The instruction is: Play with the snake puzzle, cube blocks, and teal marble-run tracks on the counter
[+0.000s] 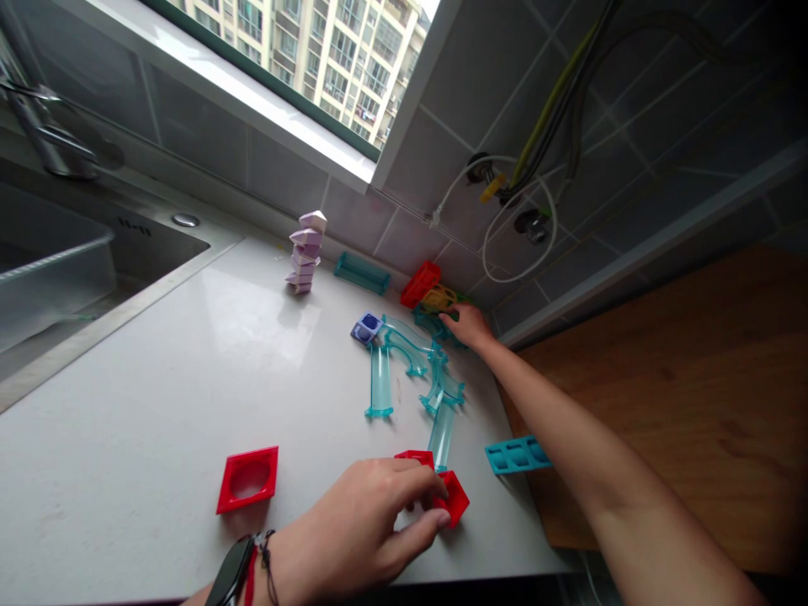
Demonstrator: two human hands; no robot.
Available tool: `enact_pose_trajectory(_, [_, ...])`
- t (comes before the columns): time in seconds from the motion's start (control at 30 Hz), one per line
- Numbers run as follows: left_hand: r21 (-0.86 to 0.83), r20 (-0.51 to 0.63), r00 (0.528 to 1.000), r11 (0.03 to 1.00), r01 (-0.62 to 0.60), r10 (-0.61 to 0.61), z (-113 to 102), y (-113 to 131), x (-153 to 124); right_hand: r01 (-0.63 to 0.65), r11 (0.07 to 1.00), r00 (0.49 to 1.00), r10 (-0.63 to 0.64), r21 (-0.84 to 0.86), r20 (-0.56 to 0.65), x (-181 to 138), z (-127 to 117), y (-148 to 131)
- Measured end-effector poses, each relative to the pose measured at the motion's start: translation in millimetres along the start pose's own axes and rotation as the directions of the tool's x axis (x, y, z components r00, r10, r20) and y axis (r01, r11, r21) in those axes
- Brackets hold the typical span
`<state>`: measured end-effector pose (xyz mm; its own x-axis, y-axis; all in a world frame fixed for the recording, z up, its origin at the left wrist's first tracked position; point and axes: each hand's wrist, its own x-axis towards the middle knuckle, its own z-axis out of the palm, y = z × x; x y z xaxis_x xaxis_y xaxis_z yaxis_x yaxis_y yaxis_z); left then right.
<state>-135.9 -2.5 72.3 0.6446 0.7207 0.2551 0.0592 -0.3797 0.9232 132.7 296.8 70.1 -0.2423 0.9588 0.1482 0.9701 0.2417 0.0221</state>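
My left hand [372,526] is at the counter's near edge, its fingers pinched round a red square block [455,498], with a second red piece [415,457] just behind it. My right hand [468,324] reaches far across to the back corner, fingers closed on a teal piece [433,324] beside a yellow-green block [440,297] and a red block [420,284]. Between the hands lie clear teal track sections [413,366], curved and straight, joined to a purple-blue square block [367,327].
A red square frame with a round hole [248,478] lies at the near left. A teal perforated brick [518,454] sits by the counter's right edge. A stack of lilac blocks [306,252] and a teal trough [362,273] stand by the wall. Sink [56,261] at left; cables [518,202] hang in the corner.
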Motion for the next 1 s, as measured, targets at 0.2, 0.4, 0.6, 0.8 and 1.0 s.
enact_pose_trajectory(0.2, [0.024,-0.003,1.000,1.000,-0.004,0.004,1,4,-1,0.079,0.996,0.991,-0.081,0.031,0.104,-38,-33,-36])
enact_pose_trajectory(0.4, [0.144,-0.010,1.000,0.989,-0.025,0.026,3,2,-5,0.022,0.999,0.966,-0.028,0.027,0.258,-118,-57,-56])
enact_pose_trajectory(0.6, [0.390,0.018,1.000,0.920,-0.030,0.025,14,-13,-7,-0.081,0.994,0.947,0.056,0.068,0.316,-180,-57,-60])
enact_pose_trajectory(0.8, [0.494,0.040,0.999,0.868,-0.045,0.029,24,-30,-5,-0.173,0.977,0.936,0.125,0.123,0.329,-207,-45,-56])
enact_pose_trajectory(1.0, [0.475,0.034,0.999,0.879,-0.045,0.033,30,-46,0,-0.222,0.962,0.947,0.174,0.158,0.269,-222,-40,-63])
